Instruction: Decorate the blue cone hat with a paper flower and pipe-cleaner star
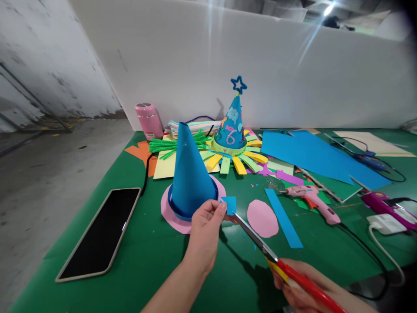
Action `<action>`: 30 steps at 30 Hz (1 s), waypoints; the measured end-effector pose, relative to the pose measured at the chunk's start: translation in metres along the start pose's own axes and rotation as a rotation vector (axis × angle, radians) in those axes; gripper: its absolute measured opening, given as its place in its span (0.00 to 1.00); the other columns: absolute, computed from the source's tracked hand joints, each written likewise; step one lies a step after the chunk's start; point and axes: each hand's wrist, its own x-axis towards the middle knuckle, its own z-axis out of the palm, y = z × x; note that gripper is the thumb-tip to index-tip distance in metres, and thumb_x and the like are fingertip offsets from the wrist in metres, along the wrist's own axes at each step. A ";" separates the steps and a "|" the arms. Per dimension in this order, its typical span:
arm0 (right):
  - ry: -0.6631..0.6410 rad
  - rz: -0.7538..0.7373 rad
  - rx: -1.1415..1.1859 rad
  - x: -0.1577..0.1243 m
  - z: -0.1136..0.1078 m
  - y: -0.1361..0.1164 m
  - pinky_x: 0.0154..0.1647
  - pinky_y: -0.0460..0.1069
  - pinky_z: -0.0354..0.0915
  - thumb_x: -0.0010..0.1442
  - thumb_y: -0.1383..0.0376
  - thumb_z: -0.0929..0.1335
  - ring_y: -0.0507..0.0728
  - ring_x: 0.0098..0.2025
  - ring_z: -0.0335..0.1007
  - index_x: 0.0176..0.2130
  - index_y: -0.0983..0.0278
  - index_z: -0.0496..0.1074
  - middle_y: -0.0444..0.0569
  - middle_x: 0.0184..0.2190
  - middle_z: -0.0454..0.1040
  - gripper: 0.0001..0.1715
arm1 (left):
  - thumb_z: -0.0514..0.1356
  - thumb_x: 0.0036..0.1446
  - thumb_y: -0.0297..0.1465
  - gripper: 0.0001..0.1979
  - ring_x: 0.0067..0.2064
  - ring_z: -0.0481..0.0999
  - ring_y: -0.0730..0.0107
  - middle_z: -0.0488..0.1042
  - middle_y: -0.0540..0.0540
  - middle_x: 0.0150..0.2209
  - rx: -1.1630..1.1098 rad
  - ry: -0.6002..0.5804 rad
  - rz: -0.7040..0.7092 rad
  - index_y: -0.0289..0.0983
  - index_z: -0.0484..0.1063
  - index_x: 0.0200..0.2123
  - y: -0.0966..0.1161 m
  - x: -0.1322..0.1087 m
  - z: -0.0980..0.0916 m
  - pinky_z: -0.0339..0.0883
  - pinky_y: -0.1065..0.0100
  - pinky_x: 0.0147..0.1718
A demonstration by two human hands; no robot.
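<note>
Between the thumb and fingers of my left hand (208, 226) is a small blue paper square (230, 204). My right hand (302, 282) grips red-and-yellow-handled scissors (257, 240), whose blade tips meet the square's lower edge. Just behind my left hand stands a blue paper cone hat (190, 178) on a pink paper brim (167, 215). A pink paper oval (262, 218) and a blue paper strip (284, 219) lie on the table to the right of the square.
A phone (102, 234) lies at left. Behind are a decorated cone hat (232, 124), green pipe cleaners (172, 145), a pink bottle (149, 121) and blue sheets (312, 154). A pink glue gun (314, 200), its cord and a white plug adapter (382, 224) occupy the right.
</note>
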 end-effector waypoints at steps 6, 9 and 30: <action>0.016 0.020 0.005 0.000 0.002 -0.003 0.14 0.38 0.45 0.48 0.53 0.69 0.42 0.15 0.47 0.32 0.65 0.67 0.36 0.17 0.56 0.19 | 0.57 0.50 0.30 0.08 0.26 0.67 0.77 0.67 0.53 0.20 -0.001 0.005 0.004 0.35 0.65 0.21 0.000 0.000 0.000 0.60 0.73 0.30; 0.019 0.030 -0.006 0.000 0.003 -0.006 0.14 0.38 0.45 0.47 0.52 0.69 0.42 0.15 0.47 0.31 0.65 0.67 0.35 0.16 0.56 0.20 | 0.57 0.50 0.30 0.08 0.26 0.66 0.77 0.66 0.53 0.20 -0.001 0.006 0.001 0.35 0.64 0.22 0.001 0.000 0.000 0.59 0.73 0.30; 0.132 0.017 0.001 -0.001 0.004 -0.004 0.14 0.37 0.46 0.44 0.52 0.70 0.42 0.15 0.48 0.31 0.63 0.69 0.36 0.18 0.60 0.19 | 0.61 0.45 0.29 0.07 0.24 0.66 0.78 0.66 0.54 0.19 -0.036 0.048 -0.025 0.35 0.65 0.21 0.000 0.000 -0.001 0.58 0.75 0.26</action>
